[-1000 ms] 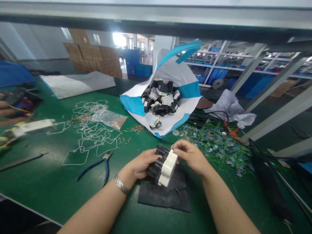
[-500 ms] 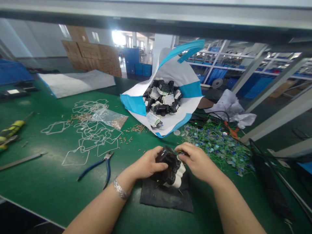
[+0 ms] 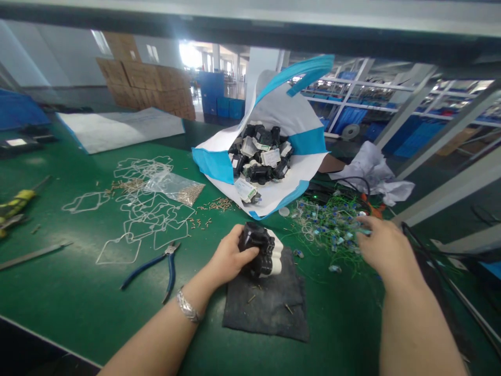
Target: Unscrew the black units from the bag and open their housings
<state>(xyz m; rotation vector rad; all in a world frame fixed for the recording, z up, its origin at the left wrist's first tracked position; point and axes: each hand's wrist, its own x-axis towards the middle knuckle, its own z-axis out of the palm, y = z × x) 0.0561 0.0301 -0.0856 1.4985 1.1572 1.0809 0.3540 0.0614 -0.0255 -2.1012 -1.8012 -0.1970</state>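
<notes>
My left hand grips a black and white plastic part and holds it over the far edge of a dark rubber mat on the green bench. My right hand has reached to the right, into a heap of green wires with small blue tags. Its fingers are closed at the heap's right side; whatever they pinch is too small to name. A silver bracelet sits on my left wrist.
A white and blue bag full of black parts lies open behind the mat. Blue-handled pliers, bent wire shapes, a plastic pouch of small pins and loose pins lie to the left. Crumpled white paper is at right.
My right hand has let go of the part and moved right into the wire heap. My left hand has turned the part and keeps hold of it alone.
</notes>
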